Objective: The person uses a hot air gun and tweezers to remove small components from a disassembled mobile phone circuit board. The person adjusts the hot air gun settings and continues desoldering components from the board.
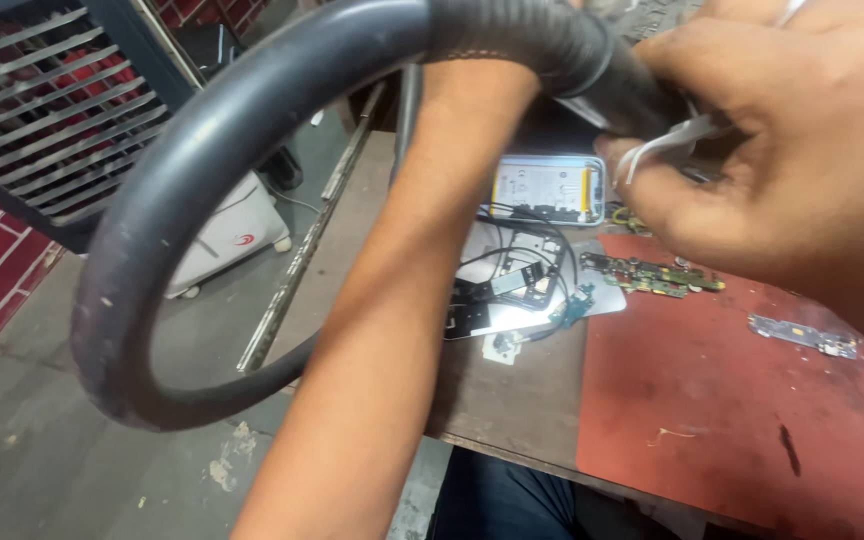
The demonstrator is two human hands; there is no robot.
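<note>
A thick black rubber hose [212, 130] loops through the air on the left and ends at the top centre. My left forearm rises from the bottom edge to the hose; only the wrist of my left hand [479, 95] shows, and its fingers are hidden behind the hose. My right hand [782, 150] is at the upper right, against the hose's end. Its fingertips pinch a thin white strip [667, 140] that lies against the hose.
Below on the wooden table [512, 390] lie an opened phone [549, 187], loose phone parts with black wires [512, 290] and two small circuit boards [652, 275] [802, 335] on a red mat [732, 400]. A dark louvred unit [42, 100] and a white appliance [232, 240] stand on the floor at left.
</note>
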